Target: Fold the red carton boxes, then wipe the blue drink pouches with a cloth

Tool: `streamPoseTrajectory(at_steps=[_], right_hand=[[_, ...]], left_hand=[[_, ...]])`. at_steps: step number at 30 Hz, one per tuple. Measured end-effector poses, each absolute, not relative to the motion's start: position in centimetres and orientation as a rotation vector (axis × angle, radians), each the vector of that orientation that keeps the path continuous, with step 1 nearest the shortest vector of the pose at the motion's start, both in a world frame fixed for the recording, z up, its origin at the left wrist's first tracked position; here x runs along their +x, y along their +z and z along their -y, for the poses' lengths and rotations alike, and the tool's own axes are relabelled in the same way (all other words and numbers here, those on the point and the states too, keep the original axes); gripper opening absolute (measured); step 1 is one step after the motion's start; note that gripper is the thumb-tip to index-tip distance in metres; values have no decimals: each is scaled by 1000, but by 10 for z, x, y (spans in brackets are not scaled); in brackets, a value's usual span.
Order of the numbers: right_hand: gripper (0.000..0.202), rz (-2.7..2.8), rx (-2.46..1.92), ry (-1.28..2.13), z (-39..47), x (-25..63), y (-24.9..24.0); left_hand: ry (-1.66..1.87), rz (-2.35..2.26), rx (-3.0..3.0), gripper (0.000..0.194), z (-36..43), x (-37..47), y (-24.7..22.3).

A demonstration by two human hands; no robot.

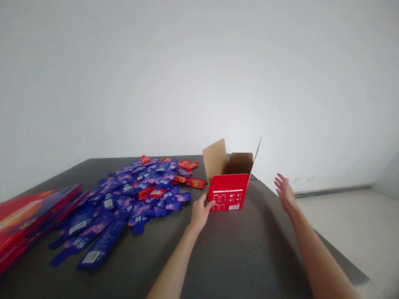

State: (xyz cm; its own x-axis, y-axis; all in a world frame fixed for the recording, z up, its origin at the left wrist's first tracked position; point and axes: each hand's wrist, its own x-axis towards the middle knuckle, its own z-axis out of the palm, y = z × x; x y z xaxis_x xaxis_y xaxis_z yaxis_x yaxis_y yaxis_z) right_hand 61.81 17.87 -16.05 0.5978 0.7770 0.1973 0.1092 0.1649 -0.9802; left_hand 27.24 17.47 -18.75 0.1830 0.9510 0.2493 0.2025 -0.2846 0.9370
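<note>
A red printed cardboard box [227, 198] stands upright on the table with its flaps raised and its brown inside showing. At its lower left corner is my left hand [200, 211], thumb on the front face and the fingers along the left side, partly hidden. My right hand [285, 193] is held out to the right of the box, apart from it, fingers spread and nothing in them. Left of the box lies a heap of flat purple-blue packets [137, 199]. Several red-orange packets [195, 182] are mixed in, some close to the box.
A stack of flat red and purple printed cardboard [31, 216] lies at the left edge of the view. The dark table [230, 257] ends on the right above a pale floor [352, 216]. Behind it rises a white wall [174, 83].
</note>
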Motion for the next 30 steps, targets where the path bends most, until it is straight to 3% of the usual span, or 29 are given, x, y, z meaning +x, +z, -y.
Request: streamPoseTrajectory(at_steps=[4, 13, 17, 30], right_hand=[[68, 794, -1347, 610, -219, 632, -159], [68, 783, -1206, 878, -266, 597, -178], [57, 844, -1121, 922, -247, 575, -182], [66, 632, -1081, 783, -134, 498, -208]], left_hand=[[1214, -911, 1651, 32, -179, 266, -186], [1270, -769, 1510, 47, -193, 219, -180], [1374, -822, 1391, 46, -186, 222, -181], [1544, -1053, 1175, 58, -155, 252, -205]])
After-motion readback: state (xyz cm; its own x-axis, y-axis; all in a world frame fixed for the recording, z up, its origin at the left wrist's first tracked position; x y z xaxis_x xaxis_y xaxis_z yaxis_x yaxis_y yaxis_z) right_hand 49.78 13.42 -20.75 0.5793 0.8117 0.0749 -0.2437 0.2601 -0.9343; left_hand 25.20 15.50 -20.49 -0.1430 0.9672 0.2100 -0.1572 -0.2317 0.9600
